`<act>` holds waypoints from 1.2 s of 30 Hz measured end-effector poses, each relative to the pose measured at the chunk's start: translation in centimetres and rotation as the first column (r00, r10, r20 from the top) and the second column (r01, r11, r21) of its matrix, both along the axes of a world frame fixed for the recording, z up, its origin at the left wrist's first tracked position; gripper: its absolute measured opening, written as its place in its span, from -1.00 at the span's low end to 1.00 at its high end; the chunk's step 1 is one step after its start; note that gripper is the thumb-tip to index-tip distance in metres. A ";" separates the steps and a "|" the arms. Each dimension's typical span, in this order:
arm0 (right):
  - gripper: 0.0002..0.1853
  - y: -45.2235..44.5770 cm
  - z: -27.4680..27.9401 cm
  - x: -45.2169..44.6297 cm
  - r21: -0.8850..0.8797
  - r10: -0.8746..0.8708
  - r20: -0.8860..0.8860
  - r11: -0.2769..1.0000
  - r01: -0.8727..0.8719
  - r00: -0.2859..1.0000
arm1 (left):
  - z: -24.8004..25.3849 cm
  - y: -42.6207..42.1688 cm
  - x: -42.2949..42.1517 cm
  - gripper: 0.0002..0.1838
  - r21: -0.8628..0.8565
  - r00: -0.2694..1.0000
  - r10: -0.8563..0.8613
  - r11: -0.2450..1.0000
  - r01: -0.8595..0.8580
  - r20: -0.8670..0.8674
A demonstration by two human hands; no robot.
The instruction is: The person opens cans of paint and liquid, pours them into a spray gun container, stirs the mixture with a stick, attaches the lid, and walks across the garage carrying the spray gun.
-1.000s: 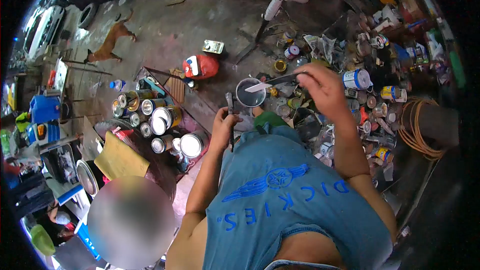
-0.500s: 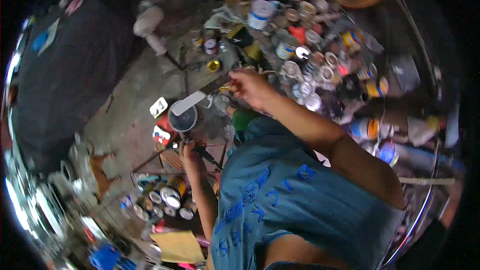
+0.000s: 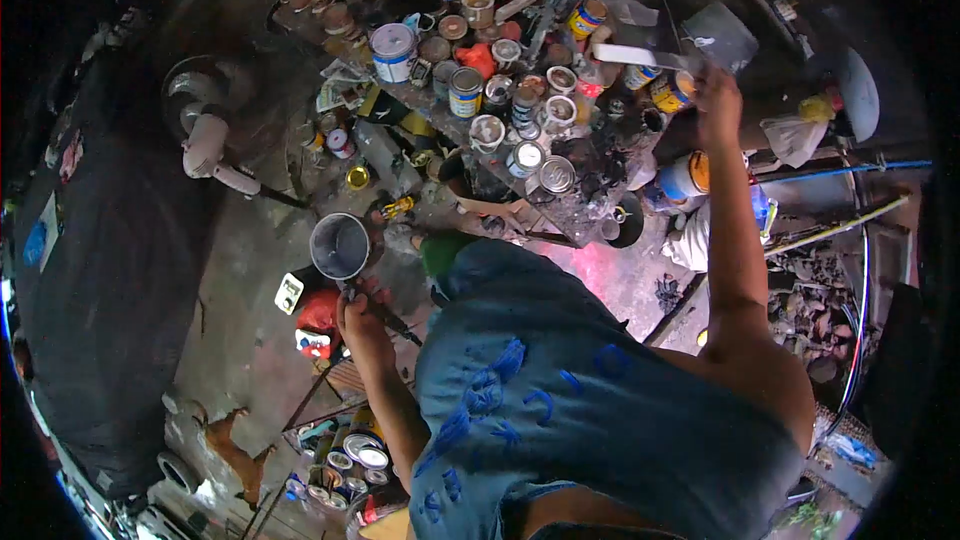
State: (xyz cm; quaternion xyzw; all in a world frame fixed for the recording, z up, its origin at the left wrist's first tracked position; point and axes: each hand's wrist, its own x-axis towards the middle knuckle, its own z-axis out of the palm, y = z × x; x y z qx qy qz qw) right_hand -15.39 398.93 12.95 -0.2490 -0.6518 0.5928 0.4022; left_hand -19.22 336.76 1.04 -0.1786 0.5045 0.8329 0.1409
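My left hand [image 3: 366, 335] is closed at the near side of an open grey cup [image 3: 340, 246]. Its exact hold is partly hidden, and a dark part shows beside the fingers. The cup's inside looks grey. My right hand [image 3: 718, 105], raised far out to the right, is closed around one end of a long flat spatula-like tool [image 3: 627, 55]. The tool's white rounded end points left, above the crowded cans. Just left of my left hand are a red bundle [image 3: 318, 310] and a white-topped container [image 3: 289, 292].
A table holds several paint cans [image 3: 465, 92] and jars. Left of it stands a white fan-like device [image 3: 206, 145]. A dark cover [image 3: 110, 270] drapes along the left. A brown dog [image 3: 237, 455] is on the floor, near more cans [image 3: 367, 452] on a low rack.
My right hand has swung from near the cup to the right, taking the spatula-like tool away from above the cup. My left hand stays at the cup. The view has shifted.
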 end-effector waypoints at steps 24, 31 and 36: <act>-0.65 -2.5 -14.6 9.4 0.779 -0.643 0.626 0.486 -0.397 0.442 | 2.8 -0.4 3.8 -0.53 -0.205 0.985 0.164 0.967 -0.150 0.054; -0.54 -10.0 -12.5 3.2 0.859 -0.053 0.488 -0.144 -0.490 0.871 | 1.7 -2.7 7.4 -0.47 -0.212 0.970 0.241 0.949 -0.234 0.009; -0.60 -25.2 -19.5 -4.8 0.404 0.569 0.770 -0.085 -0.911 0.289 | 5.5 -4.1 10.5 -0.53 -0.128 0.913 0.406 0.905 -0.406 -0.027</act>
